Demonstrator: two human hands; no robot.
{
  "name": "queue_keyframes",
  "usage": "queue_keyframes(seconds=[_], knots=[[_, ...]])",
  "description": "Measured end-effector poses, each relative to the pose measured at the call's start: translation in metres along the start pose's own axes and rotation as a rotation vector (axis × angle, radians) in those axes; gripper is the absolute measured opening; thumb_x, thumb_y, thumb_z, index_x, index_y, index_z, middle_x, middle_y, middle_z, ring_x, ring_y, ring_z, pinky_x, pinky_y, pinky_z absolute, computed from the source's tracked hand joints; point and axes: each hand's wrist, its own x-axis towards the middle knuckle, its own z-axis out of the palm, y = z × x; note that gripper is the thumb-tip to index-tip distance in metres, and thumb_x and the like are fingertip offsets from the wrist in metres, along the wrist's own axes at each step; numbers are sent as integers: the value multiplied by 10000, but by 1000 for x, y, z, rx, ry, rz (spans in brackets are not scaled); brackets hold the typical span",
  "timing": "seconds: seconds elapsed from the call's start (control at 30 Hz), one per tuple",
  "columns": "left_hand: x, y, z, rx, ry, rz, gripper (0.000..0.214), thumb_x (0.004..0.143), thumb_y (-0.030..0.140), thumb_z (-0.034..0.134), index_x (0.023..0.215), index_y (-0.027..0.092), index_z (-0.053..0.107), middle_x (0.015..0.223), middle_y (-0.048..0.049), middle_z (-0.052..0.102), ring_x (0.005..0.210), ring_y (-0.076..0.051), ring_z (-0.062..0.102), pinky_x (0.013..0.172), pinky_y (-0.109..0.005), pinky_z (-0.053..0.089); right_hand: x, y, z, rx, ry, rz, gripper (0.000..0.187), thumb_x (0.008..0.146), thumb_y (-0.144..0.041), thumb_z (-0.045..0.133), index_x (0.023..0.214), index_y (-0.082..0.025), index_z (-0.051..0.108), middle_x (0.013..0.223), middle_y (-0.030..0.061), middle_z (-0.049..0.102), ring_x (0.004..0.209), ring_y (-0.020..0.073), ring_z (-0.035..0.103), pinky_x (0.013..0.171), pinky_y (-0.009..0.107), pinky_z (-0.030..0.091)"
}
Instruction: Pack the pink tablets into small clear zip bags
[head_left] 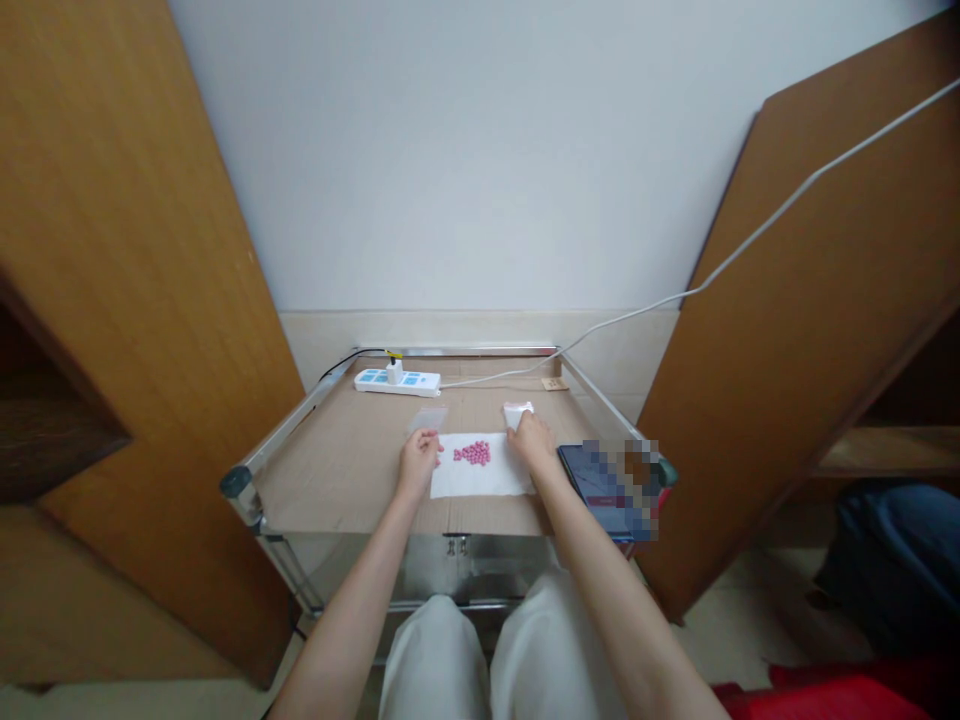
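Note:
Many small pink pills or beads [474, 454] lie in a loose cluster on a white sheet of paper [484, 485]. At the sheet's left edge is my left hand [421, 456], fingers curled together, with a pink speck by the fingertips. What it pinches is too small to make out. A clear plastic bag [429, 416] lies flat just beyond it. My right hand [532, 441] is over the sheet's upper right corner, fingers bent downward and closed. Beside its fingertips lies a small bag with white in it [517, 411]; the fingers partly hide their contact.
A white power strip [397, 381] with a plug sits at the back left of the cardboard-covered cart top [322, 470]. Its white cable [637, 312] runs up to the right. A phone or tablet [600, 490], partly blurred, lies by the right edge. Wooden panels [810, 300] flank the cart.

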Motion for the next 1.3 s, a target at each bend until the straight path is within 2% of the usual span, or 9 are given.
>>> queue_keyframes(seconds=[0.2, 0.43, 0.63, 1.0, 1.13, 1.3], knots=[[-2, 3, 0, 4, 4, -1, 153, 635, 228, 470, 764, 150, 502, 553, 25, 542, 404, -53, 455, 362, -140, 322, 5, -1, 0, -36, -36, -10, 332, 716, -265, 457, 1001, -96, 474, 990, 173, 546, 899, 266, 533, 755, 382, 346], [-3, 6, 0, -1, -18, 9, 155, 622, 189, 464, 767, 152, 503, 562, 24, 541, 416, -55, 462, 371, -139, 333, 10, 3, -1, -13, -79, 14, 296, 734, -256, 421, 971, -108, 519, 952, 167, 577, 882, 252, 554, 739, 353, 362], [-3, 4, -1, -6, -17, 8, 160, 620, 184, 464, 772, 152, 504, 568, 23, 545, 414, -52, 460, 378, -141, 337, 9, 3, -1, -12, -79, 2, 370, 730, -369, 443, 974, -106, 533, 956, 173, 580, 898, 252, 550, 761, 345, 354], [-1, 2, -1, -3, -26, 6, 151, 628, 177, 450, 772, 158, 492, 572, 25, 540, 412, -49, 447, 382, -140, 332, 13, 6, 3, 0, -65, 8, 259, 735, -203, 408, 896, -110, 588, 910, 171, 605, 852, 252, 571, 710, 334, 380], [0, 1, -1, -12, -38, 12, 147, 631, 186, 459, 771, 157, 492, 567, 28, 537, 398, -46, 438, 374, -139, 324, 14, 8, 0, 23, 8, 16, 247, 733, -165, 399, 856, -95, 601, 872, 168, 612, 821, 247, 575, 684, 313, 378], [1, 0, -1, -31, -32, 14, 143, 630, 201, 473, 764, 154, 491, 559, 26, 540, 386, -46, 435, 372, -144, 323, 10, 8, -14, 120, 243, 24, 242, 732, -176, 393, 791, -78, 606, 849, 176, 603, 826, 248, 547, 702, 318, 354]])
